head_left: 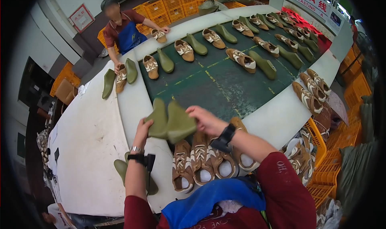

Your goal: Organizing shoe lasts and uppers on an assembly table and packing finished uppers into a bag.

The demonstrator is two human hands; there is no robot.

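Note:
Two olive-green shoe lasts are held up side by side over the table edge in front of me, touching each other. My left hand (142, 130) is closed on the left shoe last (159, 117). Fingers of my right hand (206, 120) grip the right shoe last (179, 123) at its outer side. Below them, several brown and white sneakers (202, 160) stand in a row close to my body, partly under my right forearm. More green lasts (120, 167) lie beside my left forearm, which covers part of them.
Beyond my hands a green conveyor belt (193, 90) carries sneakers paired with lasts. A white-covered table (88, 156) is at left. Across it, a co-worker in a blue apron (134, 38) touches sneakers with both hands. Sneakers (311, 90) line the right edge, near orange crates (333, 168).

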